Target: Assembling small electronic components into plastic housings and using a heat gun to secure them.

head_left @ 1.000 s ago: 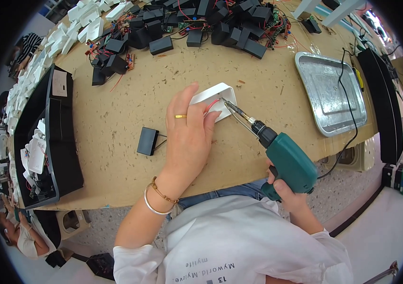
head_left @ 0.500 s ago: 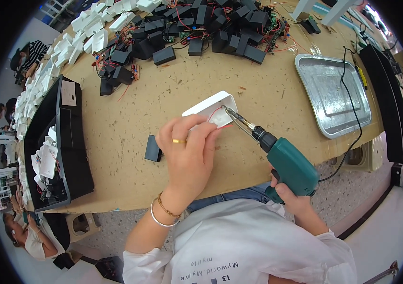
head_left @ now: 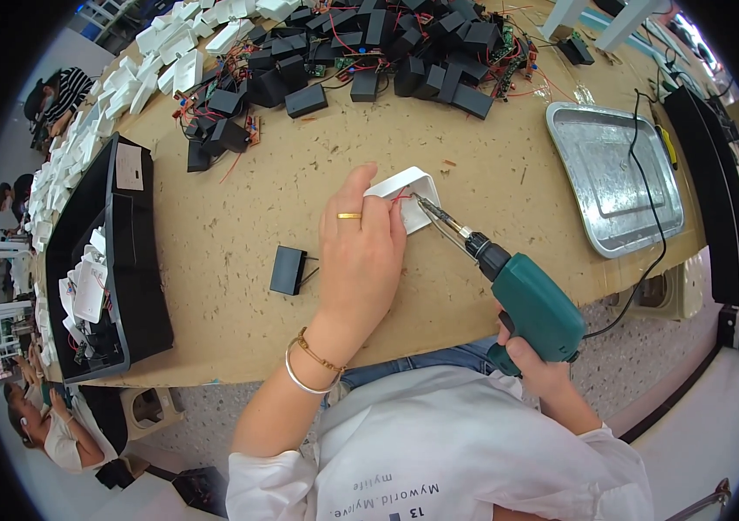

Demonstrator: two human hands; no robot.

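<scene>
My left hand [head_left: 361, 239] lies over the near left part of a white plastic case [head_left: 422, 184], fingers bent and gripping it. A short red wire [head_left: 401, 196] shows inside the case beside my fingertips; whether they pinch it is hidden. In my right hand [head_left: 538, 363] is a green pistol-shaped soldering gun [head_left: 536, 300], held by its handle. Its metal tip reaches into the case near the red wire, with a thin guide tube alongside. Left of my left hand sits a small black box [head_left: 288, 270] with a dark lead, partly behind the hand.
Black boxes [head_left: 378, 30] with wires and circuit boards are heaped at the back, white cases [head_left: 154, 65] at the back left. A black bin [head_left: 139, 260] stands left, a metal tray [head_left: 617, 187] right, crossed by a black cord [head_left: 647, 191]. Other people sit at far left.
My left hand has shifted slightly right and away from me, its fingers now further over the case. The black box's lead has come into view. The soldering gun has barely moved.
</scene>
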